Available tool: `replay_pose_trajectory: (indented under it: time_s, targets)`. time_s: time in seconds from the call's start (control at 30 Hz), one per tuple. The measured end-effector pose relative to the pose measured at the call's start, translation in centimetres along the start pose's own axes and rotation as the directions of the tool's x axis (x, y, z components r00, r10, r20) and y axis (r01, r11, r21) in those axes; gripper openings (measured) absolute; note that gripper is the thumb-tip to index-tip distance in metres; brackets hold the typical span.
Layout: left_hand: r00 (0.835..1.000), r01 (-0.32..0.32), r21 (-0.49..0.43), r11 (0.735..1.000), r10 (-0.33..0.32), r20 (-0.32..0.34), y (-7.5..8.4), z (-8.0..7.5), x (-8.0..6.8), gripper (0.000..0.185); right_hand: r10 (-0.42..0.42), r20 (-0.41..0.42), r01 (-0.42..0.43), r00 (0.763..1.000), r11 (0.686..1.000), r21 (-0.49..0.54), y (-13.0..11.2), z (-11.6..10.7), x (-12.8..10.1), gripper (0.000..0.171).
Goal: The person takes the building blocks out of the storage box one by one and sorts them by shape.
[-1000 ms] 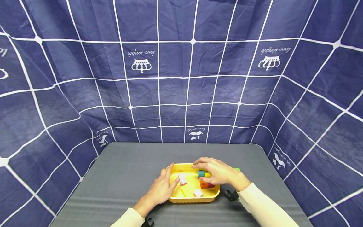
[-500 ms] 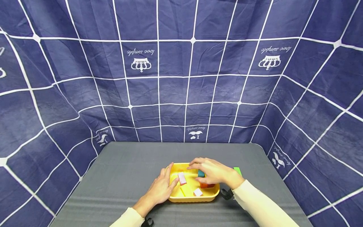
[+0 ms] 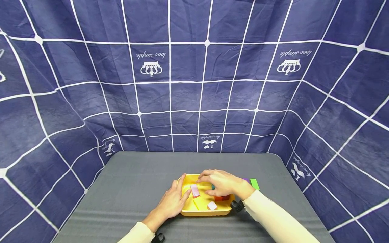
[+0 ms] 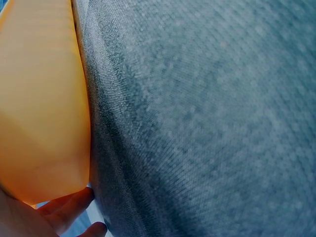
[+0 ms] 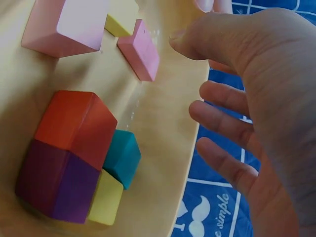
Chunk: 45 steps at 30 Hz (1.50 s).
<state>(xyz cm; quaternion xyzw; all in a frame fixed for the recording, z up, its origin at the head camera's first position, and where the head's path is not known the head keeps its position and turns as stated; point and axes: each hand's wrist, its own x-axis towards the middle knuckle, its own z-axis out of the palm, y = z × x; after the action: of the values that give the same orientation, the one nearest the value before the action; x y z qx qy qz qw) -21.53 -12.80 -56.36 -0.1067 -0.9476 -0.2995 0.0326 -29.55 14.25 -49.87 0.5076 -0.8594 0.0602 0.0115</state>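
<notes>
A yellow tray (image 3: 186,212) sits on the grey table near its front. Inside lie a pink block (image 3: 195,190) (image 5: 139,51), a larger pale pink block (image 3: 212,205) (image 5: 66,24), a flat yellow piece (image 3: 197,204), and a cluster of red (image 5: 76,126), purple (image 5: 54,185), teal (image 5: 122,158) and yellow (image 5: 104,200) blocks. My left hand (image 3: 181,189) rests against the tray's left rim, thumb lying over it beside the pink block. My right hand (image 3: 205,184) (image 5: 212,69) hovers over the tray with spread fingers, holding nothing, fingertips close to the pink block.
A green block (image 3: 254,184) lies on the table (image 3: 136,182) just right of the tray. Blue checked cloth (image 3: 194,84) walls in the back and both sides. The left wrist view shows the tray's outer wall (image 4: 39,98) against the grey tabletop.
My right hand has slid left across the tray, from over the block cluster toward the pink block, uncovering more of the green block. The left hand has stayed put.
</notes>
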Motion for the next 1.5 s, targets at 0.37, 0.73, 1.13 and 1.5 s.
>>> replay_pose_trajectory:
  time_s: [0.37,0.73,1.13,1.5]
  targets:
    - [1.000,-0.004,0.004,1.000,0.004,-0.010,0.1,0.1,0.0,0.074,-0.023,0.072,0.022,0.997,1.000,0.021,-0.2,1.0,1.4,0.051]
    - [1.000,0.000,0.008,1.000,0.000,-0.007,0.0,0.0,0.0,0.075,-0.017,0.139,0.009,0.990,0.998,0.056,-0.5,1.4,2.8,0.048]
    - [1.000,-0.005,0.006,1.000,0.005,-0.005,-0.1,0.0,-0.1,0.075,-0.044,0.173,0.038,0.984,0.999,0.036,-0.4,2.2,3.4,0.046]
    - [1.000,0.012,0.003,1.000,-0.012,0.006,-0.1,0.0,0.0,0.076,-0.063,0.160,0.055,0.985,0.997,0.052,-0.5,2.3,3.8,0.040]
